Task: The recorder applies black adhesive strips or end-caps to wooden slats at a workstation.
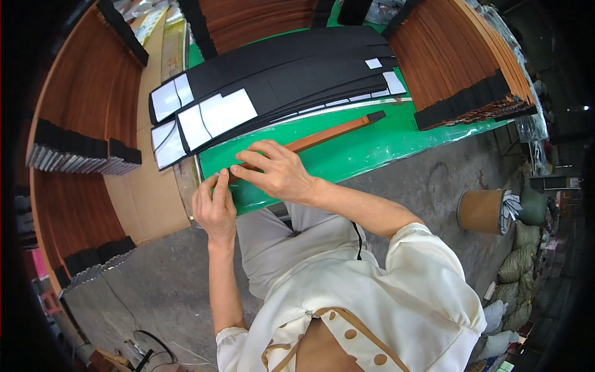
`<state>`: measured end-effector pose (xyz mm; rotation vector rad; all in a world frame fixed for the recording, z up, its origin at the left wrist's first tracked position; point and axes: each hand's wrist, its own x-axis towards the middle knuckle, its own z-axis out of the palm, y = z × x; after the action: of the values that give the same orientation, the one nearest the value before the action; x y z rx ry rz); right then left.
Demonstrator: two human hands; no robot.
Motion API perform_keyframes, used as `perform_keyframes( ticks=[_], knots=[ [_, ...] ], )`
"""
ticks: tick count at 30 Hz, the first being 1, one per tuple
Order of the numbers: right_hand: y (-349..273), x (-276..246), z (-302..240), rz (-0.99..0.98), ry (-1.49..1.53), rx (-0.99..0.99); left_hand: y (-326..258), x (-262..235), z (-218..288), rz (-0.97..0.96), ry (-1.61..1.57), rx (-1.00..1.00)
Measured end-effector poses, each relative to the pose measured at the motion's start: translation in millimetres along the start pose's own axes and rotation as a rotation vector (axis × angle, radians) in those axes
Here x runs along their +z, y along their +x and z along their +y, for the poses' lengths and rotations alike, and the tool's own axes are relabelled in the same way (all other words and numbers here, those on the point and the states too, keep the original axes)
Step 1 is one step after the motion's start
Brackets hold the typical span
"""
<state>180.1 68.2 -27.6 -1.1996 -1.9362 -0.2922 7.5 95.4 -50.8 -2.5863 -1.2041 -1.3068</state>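
A long brown wood-grain strip (pixel 331 133) with a black end lies slantwise over the green tabletop (pixel 347 155). My right hand (pixel 279 173) is closed round its near-left part, with bent fingers on top. Beside it, at the strip's left end, my left hand (pixel 215 204) pinches with thumb and fingers. Both hands' fingertips almost meet, and they hide that end of the strip. Just beyond lie flat black sheets (pixel 291 74) in overlapping layers, with white patches (pixel 217 118) at their left ends.
Stacked brown strips with black ends (pixel 455 59) stand at the right of the table. More brown stacks (pixel 87 93) rest on cardboard (pixel 152 204) at the left, another at the back. A brown drum (pixel 480 212) and several sacks (pixel 517 263) stand on the floor at right.
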Motion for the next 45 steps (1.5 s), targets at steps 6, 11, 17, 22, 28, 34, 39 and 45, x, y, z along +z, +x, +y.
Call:
perform_keyframes(
  ticks=[6, 11, 17, 22, 28, 34, 39, 45],
  knots=[
    [-19.9, -62.9, 48.5, -0.004, -0.134, 0.111, 4.8, -10.7, 10.1, -0.156, -0.29, -0.336],
    [-75.6, -142.7, 132.7, -0.121, -0.604, 0.628, -3.0, -29.9, 1.3, -0.254, -0.409, -0.719],
    [-165.8, -160.9, 169.4, 0.093, 0.318, 1.359, 4.2, -20.4, 36.7, -0.084, -0.535, -0.599],
    [-157.1, -144.8, 154.8, -0.065, 0.028, 1.084, -15.6, -4.3, 15.1, -0.202, -0.375, -0.52],
    [-158.7, -133.5, 147.1, -0.221, -0.323, 0.841, -38.0, -18.5, 7.6, -0.174, -0.159, -0.279],
    [-146.7, -128.2, 146.2, 0.141, -0.218, 0.807, -72.3, -132.7, -36.7, 0.395, 0.121, -0.471],
    [-88.7, -93.6, 134.6, 0.134, -0.073, 0.654, -106.9, -192.2, -153.0, 1.149, 0.065, -0.927],
    [-36.9, -58.0, 103.4, 0.068, 0.114, 0.505, -108.0, -237.0, -298.7, 0.506, 0.545, -0.839]
  ],
)
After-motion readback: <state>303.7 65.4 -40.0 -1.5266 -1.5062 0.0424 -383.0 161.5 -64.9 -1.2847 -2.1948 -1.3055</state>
